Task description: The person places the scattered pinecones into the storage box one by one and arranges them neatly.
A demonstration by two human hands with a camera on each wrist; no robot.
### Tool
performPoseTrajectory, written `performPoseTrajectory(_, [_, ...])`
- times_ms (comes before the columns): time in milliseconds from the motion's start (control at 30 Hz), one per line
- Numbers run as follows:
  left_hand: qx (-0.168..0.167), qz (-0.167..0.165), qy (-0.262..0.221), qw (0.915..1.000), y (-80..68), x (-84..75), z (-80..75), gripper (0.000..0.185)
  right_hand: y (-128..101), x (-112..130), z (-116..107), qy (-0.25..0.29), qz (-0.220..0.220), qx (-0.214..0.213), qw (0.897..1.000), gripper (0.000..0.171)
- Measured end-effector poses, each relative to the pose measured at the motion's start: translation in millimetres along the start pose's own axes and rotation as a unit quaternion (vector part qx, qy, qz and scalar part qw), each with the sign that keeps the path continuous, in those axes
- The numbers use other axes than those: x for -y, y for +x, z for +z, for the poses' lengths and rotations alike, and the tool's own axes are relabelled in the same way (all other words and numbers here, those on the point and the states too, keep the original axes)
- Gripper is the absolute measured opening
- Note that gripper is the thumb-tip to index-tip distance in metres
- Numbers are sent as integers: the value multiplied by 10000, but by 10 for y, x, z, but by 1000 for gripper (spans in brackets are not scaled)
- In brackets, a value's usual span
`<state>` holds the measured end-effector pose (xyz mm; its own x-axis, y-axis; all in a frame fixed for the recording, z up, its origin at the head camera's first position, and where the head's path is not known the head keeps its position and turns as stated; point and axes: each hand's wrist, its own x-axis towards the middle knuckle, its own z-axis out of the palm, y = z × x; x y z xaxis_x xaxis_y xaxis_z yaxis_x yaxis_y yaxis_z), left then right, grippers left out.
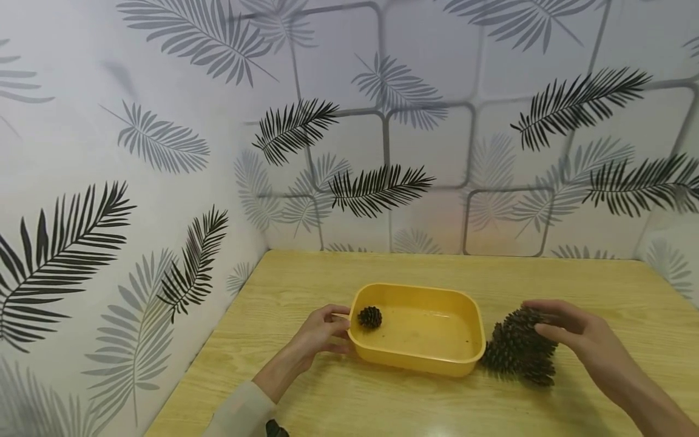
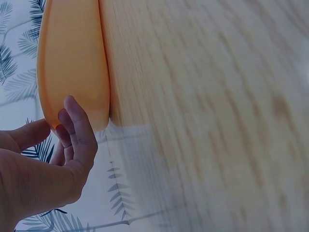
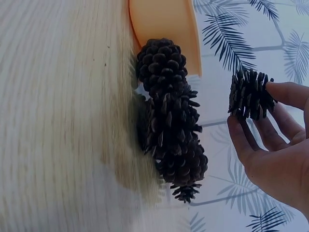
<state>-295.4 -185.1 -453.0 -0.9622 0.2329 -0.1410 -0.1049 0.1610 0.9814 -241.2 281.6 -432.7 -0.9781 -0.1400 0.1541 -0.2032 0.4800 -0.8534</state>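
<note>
A yellow plastic basin (image 1: 417, 358) stands on the table with one small pinecone (image 1: 370, 317) inside, near its left end. My left hand (image 1: 324, 331) touches the basin's left end from outside, its fingers loosely bent at the rim and outer wall. On the right, my right hand (image 1: 573, 331) pinches a pinecone (image 3: 248, 94) between thumb and fingers. In the right wrist view that cone is held above the table, apart from a cluster of pinecones (image 3: 169, 121). The cluster lies just beside the basin's right end. From the head, the held cone overlaps the cluster.
The wood-grain table (image 1: 306, 394) extends around the basin. Walls covered in feather-patterned paper (image 1: 426, 224) rise behind it and along the left. A small dark object (image 1: 275, 428) shows at the bottom edge, next to the left sleeve (image 1: 240, 413).
</note>
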Motion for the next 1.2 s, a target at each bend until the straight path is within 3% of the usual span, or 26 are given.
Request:
performPoseTrajectory(233, [-10, 52, 37, 10000, -13, -10, 3, 41, 69, 98, 107, 288, -401, 47, 9988, 42])
performPoseTrajectory(800, [15, 65, -2, 10000, -5, -10, 1, 41, 178, 301, 342, 580, -246, 257, 9977, 48])
performPoseTrajectory(1000, [21, 77, -28, 10000, -6, -18, 10, 42, 212, 344, 441, 874, -327, 397, 9948, 47])
performPoseTrajectory(1200, [2, 43, -27, 10000, -15, -16, 25, 42, 251, 416, 516, 842, -404, 470, 9945, 45])
